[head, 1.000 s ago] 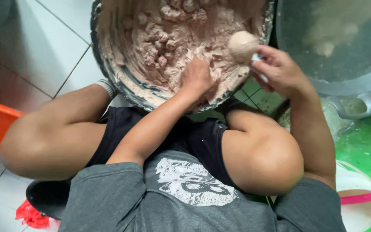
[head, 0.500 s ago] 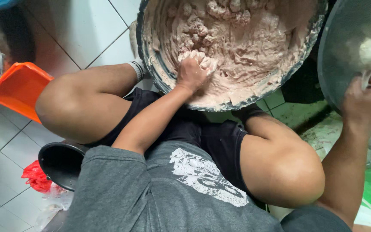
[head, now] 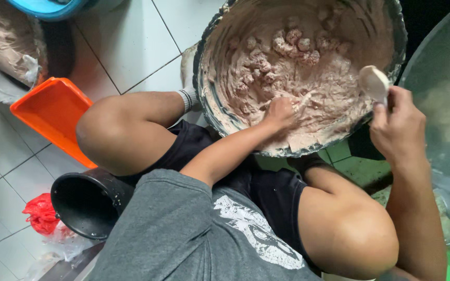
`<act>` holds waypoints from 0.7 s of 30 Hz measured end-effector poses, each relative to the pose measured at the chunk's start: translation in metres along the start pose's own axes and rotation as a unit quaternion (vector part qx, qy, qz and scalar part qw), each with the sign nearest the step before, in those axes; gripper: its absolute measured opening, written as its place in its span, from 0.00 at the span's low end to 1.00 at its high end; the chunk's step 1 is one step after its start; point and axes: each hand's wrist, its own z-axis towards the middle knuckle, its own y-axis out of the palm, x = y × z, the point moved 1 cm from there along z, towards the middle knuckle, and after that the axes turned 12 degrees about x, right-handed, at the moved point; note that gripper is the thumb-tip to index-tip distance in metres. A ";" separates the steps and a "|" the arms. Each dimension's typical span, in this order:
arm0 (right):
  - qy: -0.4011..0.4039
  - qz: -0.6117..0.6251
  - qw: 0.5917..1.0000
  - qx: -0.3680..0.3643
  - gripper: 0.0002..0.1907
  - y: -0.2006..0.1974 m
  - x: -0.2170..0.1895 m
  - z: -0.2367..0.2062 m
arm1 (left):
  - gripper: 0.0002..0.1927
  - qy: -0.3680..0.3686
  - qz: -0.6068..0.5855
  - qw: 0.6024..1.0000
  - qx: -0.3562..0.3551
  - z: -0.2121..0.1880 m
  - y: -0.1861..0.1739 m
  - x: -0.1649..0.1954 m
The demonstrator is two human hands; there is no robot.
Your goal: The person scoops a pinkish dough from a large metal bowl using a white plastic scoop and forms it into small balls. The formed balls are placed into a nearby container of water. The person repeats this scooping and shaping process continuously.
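Note:
A big metal bowl (head: 204,104) stands on the floor between my knees, part full of pinkish-grey paste (head: 308,78) with several lumps at the back. My left hand (head: 279,113) is sunk in the paste near the front rim, its fingers curled into it. At the bowl's right rim my right hand (head: 399,125) holds a pale spoon (head: 375,80), smeared with paste, with its scoop up and nothing on it.
A wide metal pot (head: 444,93) with cloudy liquid stands right of the bowl. On the tiled floor to the left are an orange tray (head: 53,114), a black bucket (head: 87,203), a red plastic bag (head: 40,213) and a blue basin (head: 48,8).
My right hand carried a paste ball on the spoon over the pot on the right and came back to the bowl's rim without it. My left hand stayed in the paste.

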 end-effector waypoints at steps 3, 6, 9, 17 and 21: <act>0.020 -0.019 0.996 -0.086 0.12 0.022 -0.002 0.007 | 0.18 -0.037 -0.040 0.998 0.014 -0.008 0.012 0.021; -0.028 -0.075 0.984 -0.160 0.18 0.044 0.006 0.005 | 0.23 -0.113 -0.108 0.985 -0.070 0.001 -0.002 0.025; 0.059 -0.115 0.952 -0.278 0.25 0.070 0.012 0.006 | 0.24 -0.030 -0.187 0.982 -0.005 0.011 -0.025 0.032; 0.061 0.114 0.946 -0.299 0.18 0.066 -0.003 0.010 | 0.13 -0.055 -0.089 0.994 -0.030 0.019 -0.037 0.043; 0.266 0.277 0.853 -0.353 0.16 0.046 -0.014 0.009 | 0.11 -0.049 -0.101 0.993 -0.037 0.023 -0.049 0.044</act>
